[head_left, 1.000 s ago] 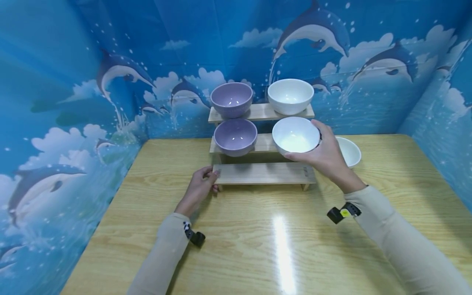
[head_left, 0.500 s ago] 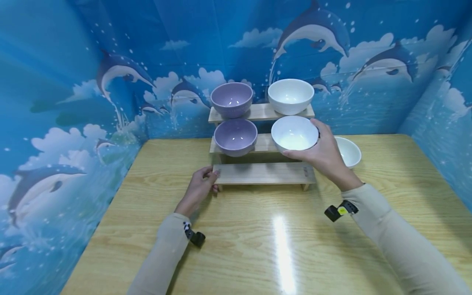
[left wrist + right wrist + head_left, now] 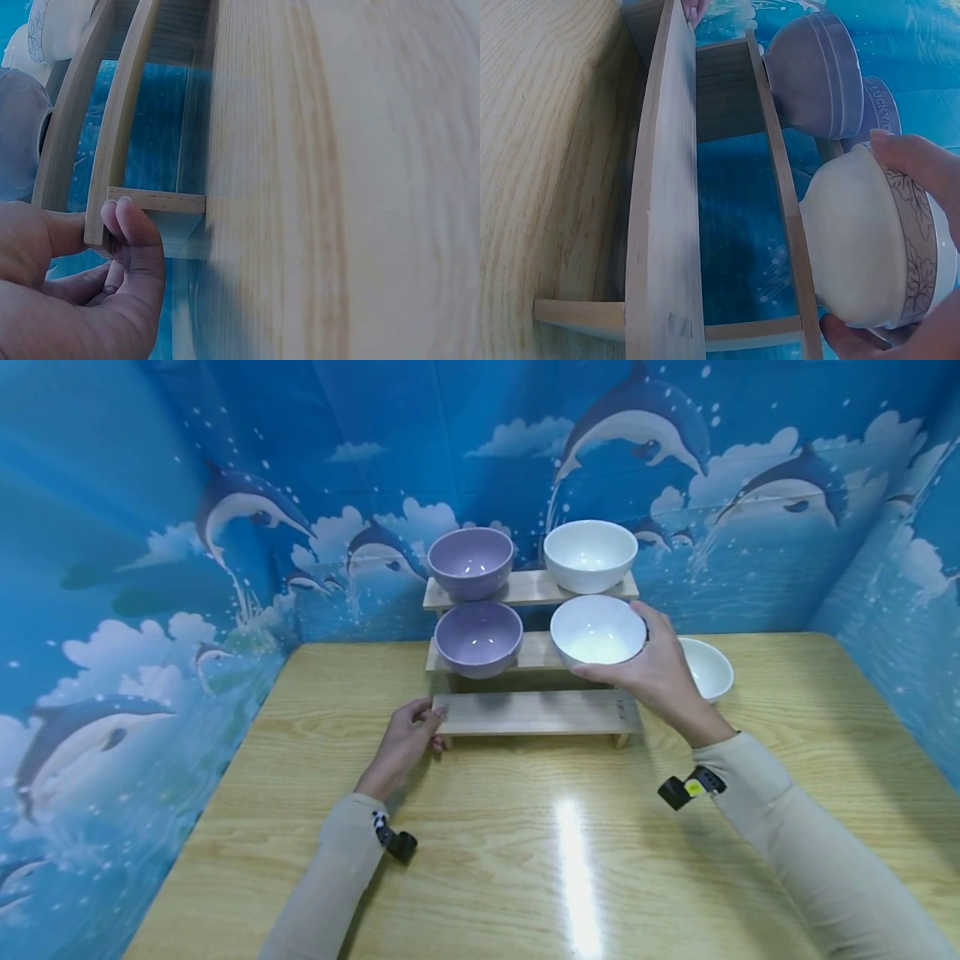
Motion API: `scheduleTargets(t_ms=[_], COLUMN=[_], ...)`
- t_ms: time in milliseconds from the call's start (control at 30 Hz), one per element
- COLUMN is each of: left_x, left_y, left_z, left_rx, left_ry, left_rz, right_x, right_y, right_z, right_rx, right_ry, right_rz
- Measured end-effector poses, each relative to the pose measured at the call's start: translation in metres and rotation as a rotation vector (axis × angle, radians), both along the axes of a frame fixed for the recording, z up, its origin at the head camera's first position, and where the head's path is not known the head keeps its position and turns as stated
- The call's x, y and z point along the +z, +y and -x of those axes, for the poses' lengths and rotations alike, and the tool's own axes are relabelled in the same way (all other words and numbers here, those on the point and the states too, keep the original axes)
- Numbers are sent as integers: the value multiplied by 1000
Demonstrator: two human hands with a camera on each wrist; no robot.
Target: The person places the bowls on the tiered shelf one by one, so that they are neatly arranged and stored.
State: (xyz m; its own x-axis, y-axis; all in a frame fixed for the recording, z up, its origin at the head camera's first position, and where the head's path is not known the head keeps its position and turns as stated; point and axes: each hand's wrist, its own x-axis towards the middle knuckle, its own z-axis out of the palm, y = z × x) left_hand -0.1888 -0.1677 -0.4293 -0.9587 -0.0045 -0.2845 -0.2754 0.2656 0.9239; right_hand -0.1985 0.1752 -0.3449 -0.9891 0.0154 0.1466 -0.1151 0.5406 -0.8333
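A three-tier wooden stand (image 3: 536, 713) rises in steps at the middle of the table. My left hand (image 3: 405, 739) pinches the left end of its lowest board between thumb and fingers. My right hand (image 3: 660, 672) grips a white bowl (image 3: 597, 631) by its right side, at the right of the middle tier. The right wrist view shows a grey leaf-patterned band on that bowl (image 3: 855, 232), its foot at the middle board's edge. To its left sits a purple bowl (image 3: 478, 639). On the top tier stand another purple bowl (image 3: 471, 562) and another white bowl (image 3: 591, 556).
A further white bowl (image 3: 708, 668) stands on the table right of the stand, partly hidden behind my right hand. The wooden table (image 3: 480, 860) reaches back to a blue dolphin-print cloth (image 3: 420, 435) that hangs behind and at both sides.
My right hand and the white bowl in it have shifted slightly left and back along the middle tier. The left hand stays at the lowest board.
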Motion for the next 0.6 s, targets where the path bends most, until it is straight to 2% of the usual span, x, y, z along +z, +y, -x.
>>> scheduleTargets(t_ms=[600], left_x=[0], left_y=[0], left_z=[0], left_rx=[-1], left_ry=[1], left_rz=[-4], right_x=[1], right_y=[1], right_z=[1], right_rx=[40], right_ry=[44], right_rz=[39])
